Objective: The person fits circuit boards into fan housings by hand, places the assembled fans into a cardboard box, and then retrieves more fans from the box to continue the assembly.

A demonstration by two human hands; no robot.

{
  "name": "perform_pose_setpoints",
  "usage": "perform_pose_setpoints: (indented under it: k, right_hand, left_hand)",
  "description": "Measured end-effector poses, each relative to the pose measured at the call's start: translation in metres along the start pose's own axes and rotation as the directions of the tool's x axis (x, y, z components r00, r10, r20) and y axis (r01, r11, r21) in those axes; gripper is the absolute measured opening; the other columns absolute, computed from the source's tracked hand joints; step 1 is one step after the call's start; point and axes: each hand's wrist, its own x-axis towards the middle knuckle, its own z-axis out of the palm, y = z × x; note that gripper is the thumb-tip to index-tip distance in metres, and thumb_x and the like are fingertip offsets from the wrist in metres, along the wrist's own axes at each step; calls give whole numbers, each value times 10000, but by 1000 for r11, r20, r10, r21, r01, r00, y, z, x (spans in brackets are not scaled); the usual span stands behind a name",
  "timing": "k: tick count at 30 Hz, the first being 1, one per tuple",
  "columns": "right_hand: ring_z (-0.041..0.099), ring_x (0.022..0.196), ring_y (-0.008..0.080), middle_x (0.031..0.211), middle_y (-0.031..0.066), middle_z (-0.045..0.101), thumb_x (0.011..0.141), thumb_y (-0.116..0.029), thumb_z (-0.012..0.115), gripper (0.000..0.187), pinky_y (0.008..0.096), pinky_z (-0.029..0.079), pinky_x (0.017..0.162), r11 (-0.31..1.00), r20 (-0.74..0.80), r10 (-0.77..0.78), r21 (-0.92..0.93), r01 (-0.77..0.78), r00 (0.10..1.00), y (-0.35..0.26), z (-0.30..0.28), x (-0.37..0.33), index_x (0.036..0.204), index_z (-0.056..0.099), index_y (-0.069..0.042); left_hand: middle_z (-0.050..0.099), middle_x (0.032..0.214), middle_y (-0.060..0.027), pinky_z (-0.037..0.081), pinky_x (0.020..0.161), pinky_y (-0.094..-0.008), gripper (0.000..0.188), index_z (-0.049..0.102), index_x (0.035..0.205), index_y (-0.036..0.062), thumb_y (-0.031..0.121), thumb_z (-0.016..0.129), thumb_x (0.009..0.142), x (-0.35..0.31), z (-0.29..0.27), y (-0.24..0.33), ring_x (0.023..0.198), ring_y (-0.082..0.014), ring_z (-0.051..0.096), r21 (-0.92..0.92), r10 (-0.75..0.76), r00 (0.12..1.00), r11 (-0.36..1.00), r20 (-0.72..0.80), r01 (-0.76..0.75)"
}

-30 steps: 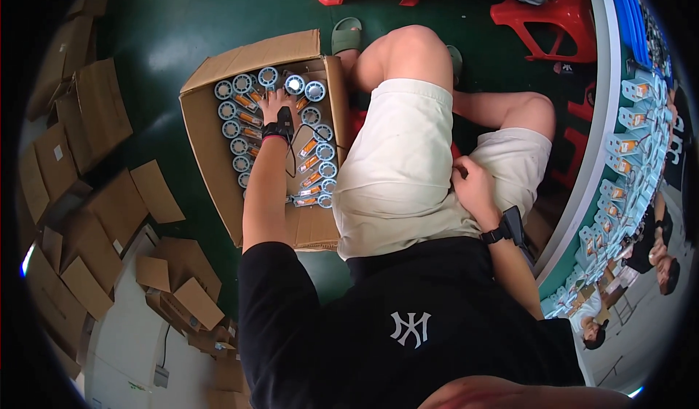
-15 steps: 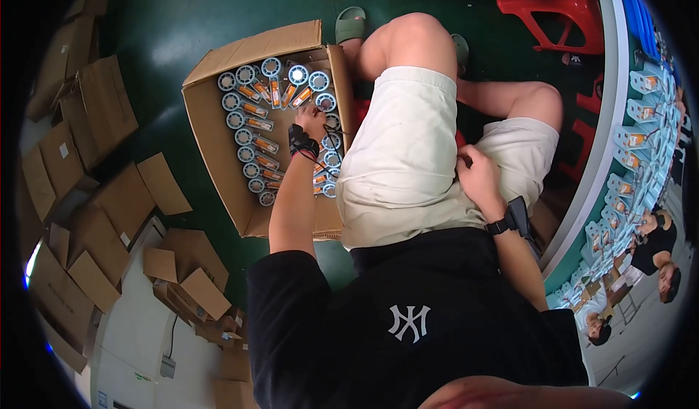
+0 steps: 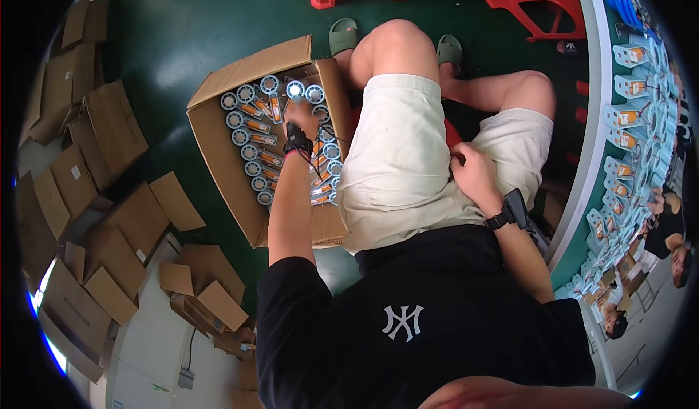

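Observation:
An open cardboard box point(image 3: 226, 165) stands beside my left thigh. Lining its walls are several light-blue devices point(image 3: 252, 169) with round ringed ends and orange-labelled bodies. My left hand point(image 3: 303, 116) reaches in over the far right part of the box, close to the devices with bright round ends. It is smeared by motion, so I cannot make out its fingers or anything in them. A black strap with thin cables circles that wrist. On my lap, against the pale shorts, rests my right hand point(image 3: 473, 170), its fingers curled in and nothing seen in them.
Empty-looking cardboard boxes point(image 3: 109, 252) crowd the left side. Red plastic stools point(image 3: 542, 5) stand ahead on the green floor. To the right, a pale-edged table point(image 3: 598, 118) carries rows of similar light-blue devices point(image 3: 625, 118), with other people farther along it.
My left hand has moved a little up and left inside the box, toward the far devices. The whole view has shifted slightly. My right hand stays on my lap.

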Motion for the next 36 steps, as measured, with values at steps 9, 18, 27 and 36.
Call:
perform_pose_setpoints:
  k: [9, 18, 27, 36]
  right_hand:
    - [695, 864, 397, 941, 152, 728, 861, -91, 649, 123, 463, 551, 743, 1000, 4, -14, 14, 14, 1000, -4, 1, 2, 970, 699, -64]
    - [685, 878, 393, 959, 136, 727, 852, -94, 639, 118, 478, 545, 750, 1000, 32, 8, 8, -8, 999, -3, 1, 4, 951, 695, -62]
    - [697, 873, 391, 962, 157, 720, 853, -63, 634, 137, 460, 551, 746, 1000, 17, 20, 15, -20, 1000, 1, 1, 5, 978, 691, -50]
    - [696, 858, 389, 941, 160, 716, 850, -52, 629, 133, 451, 549, 737, 1000, 22, 8, 7, -8, 1000, 3, 3, 4, 968, 688, -36]
  left_hand:
    - [604, 1275, -234, 495, 1002, -509, 534, 627, 1250, 33, 209, 770, 766, 12, 29, -12, 1191, -440, 581, -201, 48, 998, 979, 38, -39]
    - [605, 1289, -252, 490, 1010, -517, 533, 624, 1296, 28, 192, 739, 802, 20, -7, 3, 1190, -452, 580, -191, 47, 987, 981, 155, -16]
    - [622, 1282, -276, 503, 1011, -481, 419, 691, 1216, 49, 174, 644, 819, 53, -16, -5, 1195, -444, 588, -157, -93, 992, 984, -85, 79]
    - [727, 1104, -225, 562, 913, -490, 443, 725, 1201, 28, 65, 617, 773, 115, 27, 18, 999, -449, 689, -326, 61, 985, 939, -164, -112]
